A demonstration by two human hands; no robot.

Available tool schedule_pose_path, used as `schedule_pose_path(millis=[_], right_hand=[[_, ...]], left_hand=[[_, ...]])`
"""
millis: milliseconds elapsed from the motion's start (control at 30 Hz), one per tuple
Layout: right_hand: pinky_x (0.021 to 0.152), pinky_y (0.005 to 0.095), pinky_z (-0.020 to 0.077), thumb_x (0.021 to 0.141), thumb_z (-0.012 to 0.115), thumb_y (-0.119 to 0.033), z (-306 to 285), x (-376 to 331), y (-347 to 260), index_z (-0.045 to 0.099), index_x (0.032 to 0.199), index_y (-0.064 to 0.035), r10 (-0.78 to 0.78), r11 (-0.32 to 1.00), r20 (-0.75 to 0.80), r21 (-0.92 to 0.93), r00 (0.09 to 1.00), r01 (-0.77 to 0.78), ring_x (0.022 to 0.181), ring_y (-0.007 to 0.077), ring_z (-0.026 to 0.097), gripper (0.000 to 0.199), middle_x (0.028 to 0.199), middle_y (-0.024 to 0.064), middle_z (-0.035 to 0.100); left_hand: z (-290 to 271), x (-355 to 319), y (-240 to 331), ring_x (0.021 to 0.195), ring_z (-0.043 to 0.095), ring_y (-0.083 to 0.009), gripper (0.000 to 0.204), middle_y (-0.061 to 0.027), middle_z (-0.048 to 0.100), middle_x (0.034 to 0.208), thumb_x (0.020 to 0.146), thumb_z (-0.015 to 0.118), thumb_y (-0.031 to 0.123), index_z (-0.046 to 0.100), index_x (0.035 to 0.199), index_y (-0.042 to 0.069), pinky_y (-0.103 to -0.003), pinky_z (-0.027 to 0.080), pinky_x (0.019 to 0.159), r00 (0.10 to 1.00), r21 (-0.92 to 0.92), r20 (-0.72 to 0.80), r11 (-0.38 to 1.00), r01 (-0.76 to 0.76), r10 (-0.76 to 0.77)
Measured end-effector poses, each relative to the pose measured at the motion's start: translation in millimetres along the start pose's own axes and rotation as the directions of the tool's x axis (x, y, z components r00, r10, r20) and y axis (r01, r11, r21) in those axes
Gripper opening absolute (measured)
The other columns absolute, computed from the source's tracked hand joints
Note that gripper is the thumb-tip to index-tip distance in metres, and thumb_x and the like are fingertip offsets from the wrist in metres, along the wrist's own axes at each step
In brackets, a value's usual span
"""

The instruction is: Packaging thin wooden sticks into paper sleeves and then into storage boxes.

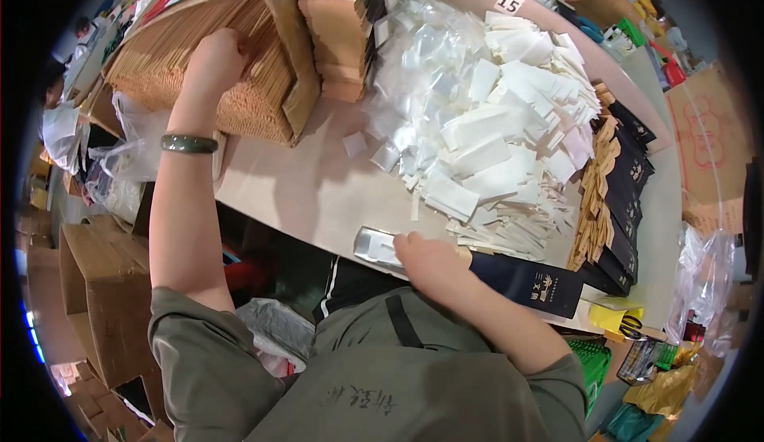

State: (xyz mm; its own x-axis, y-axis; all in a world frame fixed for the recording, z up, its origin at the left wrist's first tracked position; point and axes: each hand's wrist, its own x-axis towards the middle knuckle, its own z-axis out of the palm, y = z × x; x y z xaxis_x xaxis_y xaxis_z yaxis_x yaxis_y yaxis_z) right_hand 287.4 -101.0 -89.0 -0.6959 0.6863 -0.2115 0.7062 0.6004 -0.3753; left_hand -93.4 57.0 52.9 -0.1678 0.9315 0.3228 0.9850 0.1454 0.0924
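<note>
My left hand (pixel 215 60), with a dark bangle on its wrist, reaches into a carton (pixel 298 60) packed with brown paper bags (pixel 159 76) standing on edge. Its fingers are curled in against the bags, and the fingertips are partly hidden. By the table's near edge, my right hand (pixel 430 263) closes on the end of a small flat silvery-white packet (pixel 376 247). A dark navy paper bag (pixel 525 283) lies flat beside that hand, partly under the forearm. Beyond it spreads a large heap of white paper slips (pixel 509 124).
Clear plastic sachets (pixel 422 68) pile against the slips. Dark bags with brown edges (pixel 617 195) line the table's right side. A brown stack (pixel 336 44) stands beside the carton. An open cardboard box (pixel 103 299) sits at lower left; scissors (pixel 630 325) lie at lower right.
</note>
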Motion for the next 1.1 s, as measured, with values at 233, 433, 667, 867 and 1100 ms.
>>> schedule_pose_path(millis=[233, 433, 667, 867, 1100], right_hand=[[0.063, 0.0444, 0.0518, 0.084, 0.068, -0.020, -37, -32, -3, 0.055, 0.091, -0.0033, -0.104, 0.995, -0.299, -0.042, 0.949, 0.096, 0.073, 0.0344, 0.064, 0.023, 0.084, 0.0139, 0.058], [0.067, 0.0337, 0.0515, 0.079, 0.059, -0.019, -162, -57, -84, 0.062, 0.110, -0.0034, -0.651, 0.638, -0.614, -0.124, 0.446, 0.760, 0.078, 0.0234, 0.062, 0.035, 0.099, 0.0101, 0.064], [0.086, 0.0430, 0.0492, 0.079, 0.070, -0.018, -92, -91, -5, 0.063, 0.103, -0.0015, -0.345, 0.908, -0.659, -0.054, 0.668, 0.415, 0.093, 0.0347, 0.060, 0.030, 0.108, 0.0182, 0.061], [0.106, 0.0520, 0.0401, 0.071, 0.080, -0.014, -5, -97, 45, 0.060, 0.095, -0.0005, -0.035, 0.995, -0.376, 0.077, 0.926, 0.069, 0.123, 0.0439, 0.050, 0.034, 0.133, 0.0267, 0.051], [0.100, 0.0492, 0.0437, 0.067, 0.081, -0.014, 2, -78, 46, 0.060, 0.093, -0.0013, -0.097, 0.971, -0.438, 0.155, 0.894, 0.182, 0.121, 0.0415, 0.051, 0.035, 0.130, 0.0233, 0.053]], left_hand=[[-10, 13, 12, 0.095, 0.065, -0.0414, 0.023, -0.0250, 0.068, 0.098, 0.090, 0.052, 0.012, 0.070, 0.102, 0.004, -0.048, 0.053, 0.082, 0.996, 0.102, -0.049, 0.993, -0.063, 0.069], [-12, -17, -38, 0.088, 0.068, -0.0301, 0.030, -0.0189, 0.069, 0.094, 0.100, 0.049, 0.022, 0.063, 0.111, -0.002, -0.038, 0.051, 0.079, 0.936, -0.302, -0.352, 0.944, -0.136, 0.022], [75, -241, 32, 0.080, 0.049, -0.0062, 0.021, 0.0020, 0.058, 0.085, 0.101, 0.055, 0.015, 0.066, 0.092, 0.001, -0.021, 0.040, 0.074, 0.935, -0.807, 0.242, 0.481, 0.343, -0.260], [58, -237, 55, 0.079, 0.056, -0.0063, 0.007, -0.0005, 0.063, 0.086, 0.094, 0.065, 0.004, 0.065, 0.095, -0.003, -0.021, 0.046, 0.072, 0.712, -0.722, 0.666, 0.432, 0.540, 0.223], [97, -251, 159, 0.083, 0.063, -0.0200, 0.011, -0.0072, 0.063, 0.090, 0.082, 0.074, 0.002, 0.069, 0.092, 0.002, -0.030, 0.052, 0.072, 0.812, -0.861, 0.316, 0.508, 0.028, 0.491]])
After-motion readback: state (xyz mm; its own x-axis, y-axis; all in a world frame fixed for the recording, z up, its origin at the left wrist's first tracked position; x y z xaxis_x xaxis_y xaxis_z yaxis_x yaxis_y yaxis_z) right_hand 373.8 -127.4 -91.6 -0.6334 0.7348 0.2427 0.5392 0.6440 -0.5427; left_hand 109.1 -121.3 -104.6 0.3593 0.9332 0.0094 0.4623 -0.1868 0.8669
